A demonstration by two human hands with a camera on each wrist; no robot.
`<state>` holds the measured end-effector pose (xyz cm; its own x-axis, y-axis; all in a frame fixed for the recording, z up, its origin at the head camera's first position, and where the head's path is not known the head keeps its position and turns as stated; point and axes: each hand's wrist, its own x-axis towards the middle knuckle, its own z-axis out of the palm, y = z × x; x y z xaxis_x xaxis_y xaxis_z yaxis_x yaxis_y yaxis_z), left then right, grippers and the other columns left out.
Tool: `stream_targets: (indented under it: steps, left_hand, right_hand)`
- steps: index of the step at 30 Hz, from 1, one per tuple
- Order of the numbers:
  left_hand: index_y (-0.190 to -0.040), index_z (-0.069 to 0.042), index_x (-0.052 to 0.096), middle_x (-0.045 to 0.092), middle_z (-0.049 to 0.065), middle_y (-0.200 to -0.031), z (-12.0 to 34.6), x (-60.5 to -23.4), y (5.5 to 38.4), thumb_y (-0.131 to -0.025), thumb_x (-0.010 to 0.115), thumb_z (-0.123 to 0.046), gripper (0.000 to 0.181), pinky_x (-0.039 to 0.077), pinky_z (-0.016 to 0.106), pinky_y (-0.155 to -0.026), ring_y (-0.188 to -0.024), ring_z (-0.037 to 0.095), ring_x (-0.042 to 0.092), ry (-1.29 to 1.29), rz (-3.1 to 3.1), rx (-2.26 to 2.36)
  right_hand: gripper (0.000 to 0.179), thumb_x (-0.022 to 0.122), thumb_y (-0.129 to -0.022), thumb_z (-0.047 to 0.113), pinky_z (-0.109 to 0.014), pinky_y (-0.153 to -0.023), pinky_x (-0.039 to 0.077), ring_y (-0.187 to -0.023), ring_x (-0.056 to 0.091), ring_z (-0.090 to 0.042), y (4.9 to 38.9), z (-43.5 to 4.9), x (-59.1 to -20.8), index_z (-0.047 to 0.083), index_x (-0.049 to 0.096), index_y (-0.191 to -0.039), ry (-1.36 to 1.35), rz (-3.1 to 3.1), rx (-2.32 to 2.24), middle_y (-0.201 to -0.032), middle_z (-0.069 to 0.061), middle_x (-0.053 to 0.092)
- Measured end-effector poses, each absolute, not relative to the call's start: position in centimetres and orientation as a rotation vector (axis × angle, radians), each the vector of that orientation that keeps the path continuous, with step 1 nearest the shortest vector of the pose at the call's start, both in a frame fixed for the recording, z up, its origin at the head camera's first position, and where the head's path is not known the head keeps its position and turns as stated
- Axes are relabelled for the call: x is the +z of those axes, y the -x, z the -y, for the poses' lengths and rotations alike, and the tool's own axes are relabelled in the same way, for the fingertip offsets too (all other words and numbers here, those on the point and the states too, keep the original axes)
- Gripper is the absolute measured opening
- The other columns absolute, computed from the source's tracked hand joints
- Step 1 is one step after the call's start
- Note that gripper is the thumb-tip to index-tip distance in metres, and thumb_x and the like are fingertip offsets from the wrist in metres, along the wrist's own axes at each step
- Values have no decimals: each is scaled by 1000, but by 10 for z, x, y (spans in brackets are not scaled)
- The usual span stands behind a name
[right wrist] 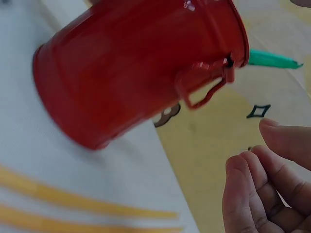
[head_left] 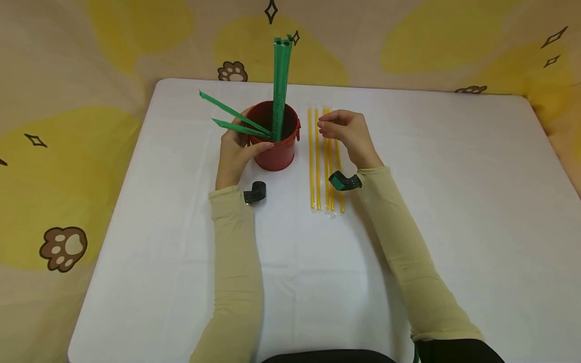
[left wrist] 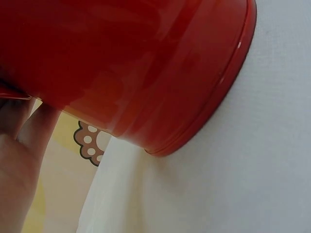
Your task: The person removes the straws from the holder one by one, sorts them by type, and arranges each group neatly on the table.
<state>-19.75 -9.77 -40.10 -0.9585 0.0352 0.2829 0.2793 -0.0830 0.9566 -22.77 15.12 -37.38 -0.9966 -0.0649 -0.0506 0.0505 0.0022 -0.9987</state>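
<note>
My left hand (head_left: 236, 154) grips the red metal bucket (head_left: 275, 155) at its left side, thumb along the near rim and fingers behind. In the left wrist view, the bucket (left wrist: 136, 58) fills much of the frame, its base on the white cloth. Several long green-wrapped sticks (head_left: 279, 85) stand in it, and two more lean out to the left. My right hand (head_left: 349, 132) hovers over yellow straws (head_left: 318, 161) in clear wrappers. In the right wrist view its thumb stands apart from the loosely bent fingers (right wrist: 238, 170), with nothing visible between them.
A white-covered table (head_left: 454, 201) reaches far to both sides. A patterned yellow and beige cloth (head_left: 436, 45) rises behind it. The bucket has a small red handle (right wrist: 206, 94) on its right side, facing the yellow straws.
</note>
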Motion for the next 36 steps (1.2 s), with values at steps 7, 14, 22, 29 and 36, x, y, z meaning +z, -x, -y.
stream_targets:
  steps: [7,14,22,29,36]
  left_hand:
    - [-136,-3,48,55,11,-129,95,-400,198,-75,74,7,68,40,23,-80,-101,18,48,350,2010,-2175]
    - [-136,-4,48,56,11,-128,94,-400,199,-75,74,6,67,40,24,-79,-100,18,49,345,2024,-2159]
    - [-137,-4,47,55,10,-129,94,-399,200,-75,74,7,68,43,25,-92,-110,19,51,330,2022,-2187]
    - [-137,-4,47,55,10,-129,94,-400,199,-75,74,8,68,44,25,-93,-109,19,52,336,2027,-2179]
    - [-137,-4,47,56,11,-128,95,-400,198,-75,74,7,68,42,22,-80,-99,18,50,352,2035,-2151]
  right_hand:
    - [16,70,-84,6,-28,-79,54,-84,63,-24,238,-129,-355,-5,67,-97,100,-2145,-2232,-91,-11,66]
    - [20,69,-84,5,-31,-83,53,-84,64,-23,244,-113,-344,-7,67,-100,181,-2168,-2262,-93,-12,66]
    - [21,68,-85,3,-31,-84,53,-85,64,-23,249,-100,-342,-8,66,-102,194,-2181,-2284,-93,-11,66]
    - [23,67,-85,2,-31,-83,53,-86,64,-22,251,-93,-345,-10,65,-104,216,-2179,-2289,-93,-11,66]
    - [24,70,-83,4,-30,-84,53,-87,64,-21,251,-86,-342,-6,67,-105,199,-2194,-2256,-92,-10,67]
